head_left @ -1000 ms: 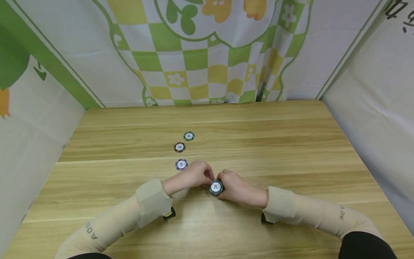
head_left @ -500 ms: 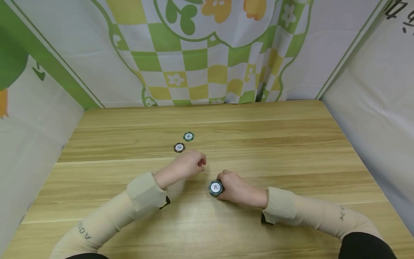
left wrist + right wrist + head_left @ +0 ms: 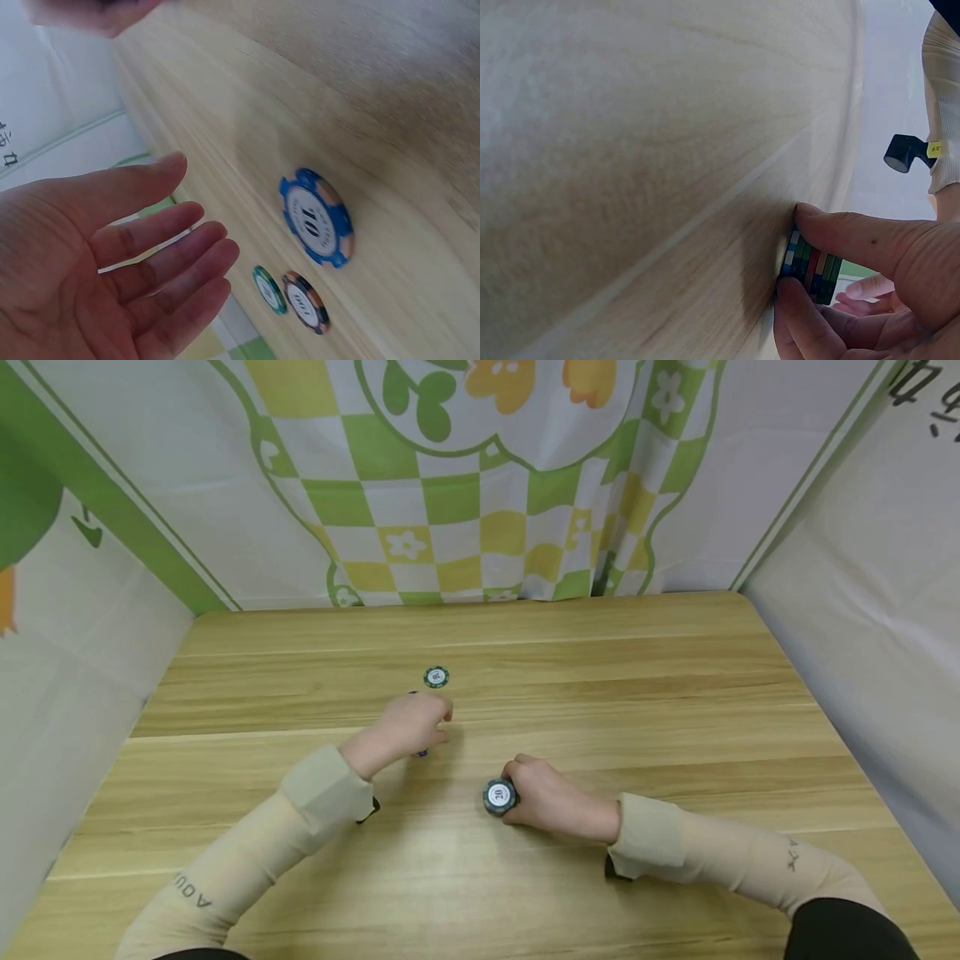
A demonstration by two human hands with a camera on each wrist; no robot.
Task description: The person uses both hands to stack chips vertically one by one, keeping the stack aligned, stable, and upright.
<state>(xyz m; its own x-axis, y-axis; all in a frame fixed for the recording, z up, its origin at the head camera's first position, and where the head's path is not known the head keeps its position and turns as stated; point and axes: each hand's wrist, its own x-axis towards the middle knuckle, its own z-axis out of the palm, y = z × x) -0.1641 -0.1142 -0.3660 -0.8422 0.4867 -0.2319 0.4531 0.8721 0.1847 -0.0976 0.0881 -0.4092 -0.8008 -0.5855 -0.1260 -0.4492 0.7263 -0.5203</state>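
Observation:
My right hand [image 3: 553,802] grips a short stack of poker chips [image 3: 498,796] on the table, thumb on one side and fingers on the other. The top chip reads 20; the right wrist view shows the layered edges of the stack [image 3: 813,264]. Over the loose chips hangs my left hand [image 3: 401,728], its fingers relaxed and holding nothing. Beyond those fingers, the left wrist view shows a blue 10 chip [image 3: 315,217], a black-and-orange 100 chip [image 3: 305,302] and a green 20 chip [image 3: 268,289] lying flat. From the head, the hand covers most of the blue and 100 chips.
The wooden table [image 3: 637,693] spreads around both hands. A patterned cloth [image 3: 480,502] hangs along its back edge, and pale cloth walls [image 3: 885,610] stand at both sides.
My left hand has left the stack and moved up and to the left, now over the loose chips. The right hand has kept its hold on the stack in the same place.

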